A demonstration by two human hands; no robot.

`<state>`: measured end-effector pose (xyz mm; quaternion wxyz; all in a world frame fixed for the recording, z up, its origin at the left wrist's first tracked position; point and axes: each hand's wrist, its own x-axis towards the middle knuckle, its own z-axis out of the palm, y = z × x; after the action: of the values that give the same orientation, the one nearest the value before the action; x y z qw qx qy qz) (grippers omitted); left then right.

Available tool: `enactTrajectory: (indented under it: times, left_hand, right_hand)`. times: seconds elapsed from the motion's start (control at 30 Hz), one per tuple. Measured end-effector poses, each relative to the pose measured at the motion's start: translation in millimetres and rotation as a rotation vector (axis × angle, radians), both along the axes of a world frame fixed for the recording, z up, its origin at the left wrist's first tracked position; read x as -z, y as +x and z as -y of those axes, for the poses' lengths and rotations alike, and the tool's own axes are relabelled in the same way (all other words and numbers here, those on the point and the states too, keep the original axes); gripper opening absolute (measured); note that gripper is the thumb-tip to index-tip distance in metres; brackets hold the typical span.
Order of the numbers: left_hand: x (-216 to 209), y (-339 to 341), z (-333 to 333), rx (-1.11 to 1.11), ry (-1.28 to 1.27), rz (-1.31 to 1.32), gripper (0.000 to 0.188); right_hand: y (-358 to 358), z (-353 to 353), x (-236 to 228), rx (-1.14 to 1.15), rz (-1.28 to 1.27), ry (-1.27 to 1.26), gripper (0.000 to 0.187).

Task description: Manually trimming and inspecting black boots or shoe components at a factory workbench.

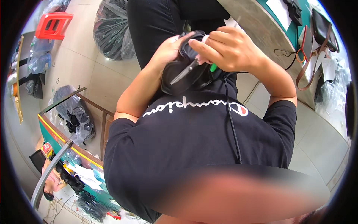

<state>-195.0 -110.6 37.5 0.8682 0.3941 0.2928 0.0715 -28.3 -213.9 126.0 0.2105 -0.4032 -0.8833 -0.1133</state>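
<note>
My right hand [232, 48] is closed around a pair of scissors [184, 73], whose metal blades point down and left over a black item. A pinkish part and a white ring show by its fingers. A green piece [213, 67] sticks out below the same hand, and a thin pale tip [238, 21] above it; whether these belong to one tool I cannot tell. My left hand [167, 52] grips the black item [172, 79] from its left side, one finger stretched along it. This item is smooth, with curved edges, held close to my black shirt; its kind is unclear.
A red plastic stool [54, 26] and a large black plastic bundle [113, 31] stand on the tiled floor. At right, a teal-topped table [257, 16] carries papers and a black bag [323, 30] with a brown strap. Lower left are a cluttered workbench [56, 130] and another person [52, 183].
</note>
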Motion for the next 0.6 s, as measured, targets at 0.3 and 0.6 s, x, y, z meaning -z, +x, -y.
enactTrajectory:
  times: [0.3,0.6]
  left_hand:
    - [-12.7,-1.0,-4.3,0.014,0.211,-0.036,0.033]
    - [-5.0,0.3,2.0,-0.002,0.053,0.060,0.029]
  right_hand:
    - [6.6,-4.1,-0.6,0.085,-0.113,-0.029,0.048]
    - [-0.3,-4.2,5.7,-0.022,-0.012,0.028,0.038]
